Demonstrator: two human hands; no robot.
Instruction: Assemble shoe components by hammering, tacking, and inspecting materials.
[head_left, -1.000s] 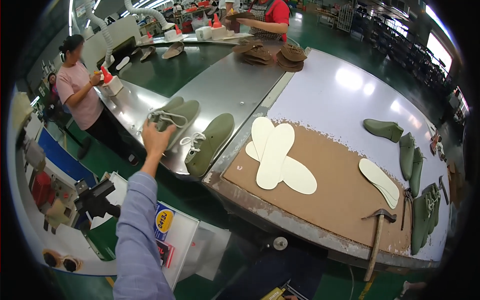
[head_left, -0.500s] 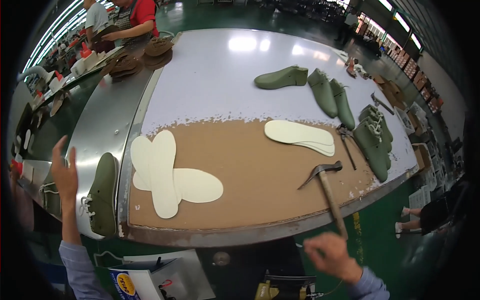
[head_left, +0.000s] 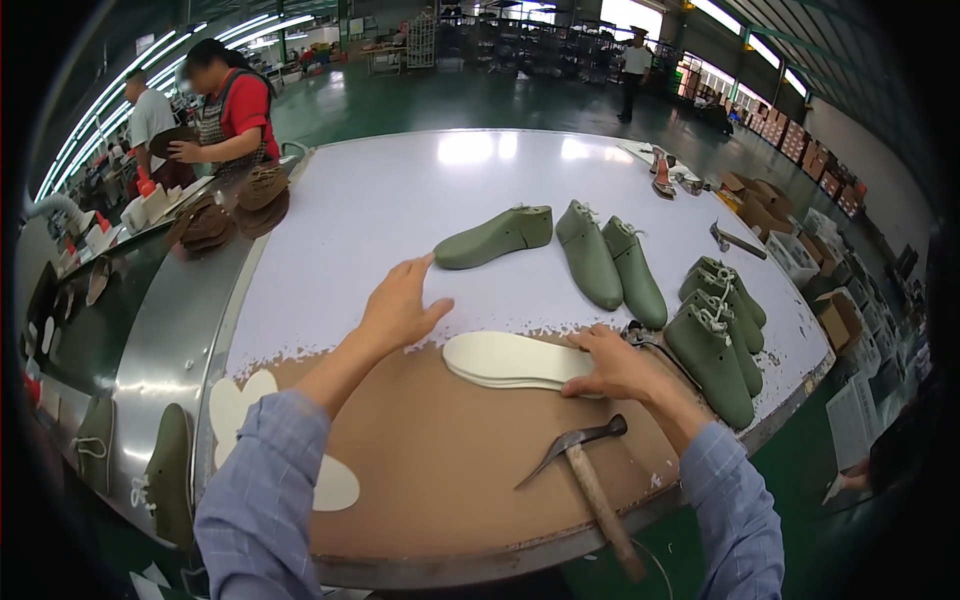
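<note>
The left hand (head_left: pixel 403 303) is hovering open beside one green shoe last (head_left: pixel 495 240); the right hand (head_left: pixel 618 362) is grasping one cream insole stack (head_left: pixel 510 358) well inside the bench's (head_left: pixel 340 210) front edge, which one hammer (head_left: pixel 602 508) is overhanging.

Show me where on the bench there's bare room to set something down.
Beyond the lone green last, the white tabletop lies bare. The brown board is bare between the cream insoles at left and the hammer. It is crowded at the right, around the clustered green lasts, and where the right hand spans the stacked insoles.
</note>
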